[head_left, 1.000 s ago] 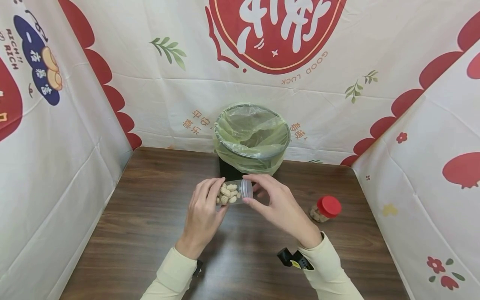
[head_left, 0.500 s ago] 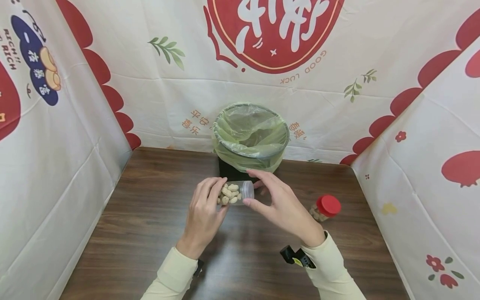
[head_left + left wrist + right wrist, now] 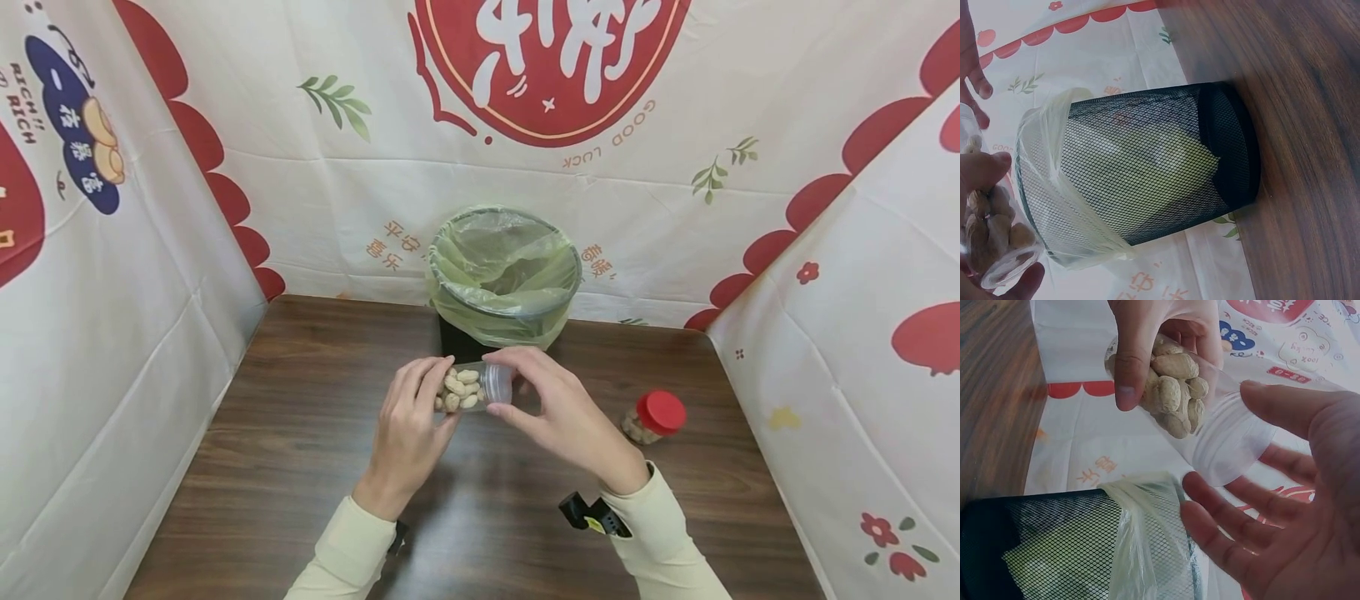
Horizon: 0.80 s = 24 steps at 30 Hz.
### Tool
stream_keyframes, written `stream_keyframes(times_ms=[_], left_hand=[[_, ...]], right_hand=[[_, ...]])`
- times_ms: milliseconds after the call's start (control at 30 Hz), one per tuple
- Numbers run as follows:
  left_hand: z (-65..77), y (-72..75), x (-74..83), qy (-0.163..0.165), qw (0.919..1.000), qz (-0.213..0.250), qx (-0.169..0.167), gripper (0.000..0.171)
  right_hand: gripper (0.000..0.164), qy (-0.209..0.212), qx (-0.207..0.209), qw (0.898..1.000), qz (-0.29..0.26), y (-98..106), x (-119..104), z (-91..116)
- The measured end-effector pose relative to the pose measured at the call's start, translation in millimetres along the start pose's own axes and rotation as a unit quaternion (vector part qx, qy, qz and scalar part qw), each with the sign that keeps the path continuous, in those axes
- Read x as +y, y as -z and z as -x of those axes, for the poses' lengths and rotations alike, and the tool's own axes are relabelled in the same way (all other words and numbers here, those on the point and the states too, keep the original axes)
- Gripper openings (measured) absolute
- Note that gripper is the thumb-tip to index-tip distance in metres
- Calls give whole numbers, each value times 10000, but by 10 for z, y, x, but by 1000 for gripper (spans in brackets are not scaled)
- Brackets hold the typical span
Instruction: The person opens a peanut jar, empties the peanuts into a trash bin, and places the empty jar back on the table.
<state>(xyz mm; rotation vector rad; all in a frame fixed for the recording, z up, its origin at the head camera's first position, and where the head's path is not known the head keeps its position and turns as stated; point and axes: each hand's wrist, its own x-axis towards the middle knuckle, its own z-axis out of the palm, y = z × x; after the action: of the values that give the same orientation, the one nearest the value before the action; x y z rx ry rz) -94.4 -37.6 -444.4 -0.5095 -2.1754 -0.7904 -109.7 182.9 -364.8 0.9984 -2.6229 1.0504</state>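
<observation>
Above the table, my left hand (image 3: 408,417) holds a clear plastic jar (image 3: 471,387) on its side, fingers wrapped round its base end. Unshelled peanuts (image 3: 1172,390) fill the part near that hand. At the other end sits a translucent, ridged lid (image 3: 1232,440), pointing right. My right hand (image 3: 558,408) curves round this lid, thumb on the near side and fingers on the far side. In the right wrist view its thumb and fingertips lie right at the lid's edge.
Just beyond the hands stands a black mesh bin (image 3: 1141,169) lined with a pale green bag (image 3: 502,308). A second jar with a red lid (image 3: 663,412) stands right on the wooden table (image 3: 300,467). Printed white cloth (image 3: 337,200) walls the back and sides.
My right hand's fingers lifted slightly off the lid half a second ago and now lie closer round it again. The left hand and jar stay nearly in place.
</observation>
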Motion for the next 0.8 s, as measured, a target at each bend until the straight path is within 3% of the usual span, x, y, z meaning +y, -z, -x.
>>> stream_keyframes(times_ms=[133, 267, 667, 800], left_hand=[[9, 5, -1, 96, 9998, 17, -170, 76], [12, 6, -1, 123, 9997, 15, -230, 75], [-14, 7, 24, -195, 9993, -78, 302, 64], [-20, 6, 26, -260, 9988, -113, 397, 63]], right_hand=[[58, 367, 43, 9993, 68, 10, 12, 9], [60, 369, 2, 9992, 143, 29, 3, 14], [63, -753, -173, 9967, -249, 42, -40, 8], [56, -833, -230, 9959, -270, 42, -48, 15]])
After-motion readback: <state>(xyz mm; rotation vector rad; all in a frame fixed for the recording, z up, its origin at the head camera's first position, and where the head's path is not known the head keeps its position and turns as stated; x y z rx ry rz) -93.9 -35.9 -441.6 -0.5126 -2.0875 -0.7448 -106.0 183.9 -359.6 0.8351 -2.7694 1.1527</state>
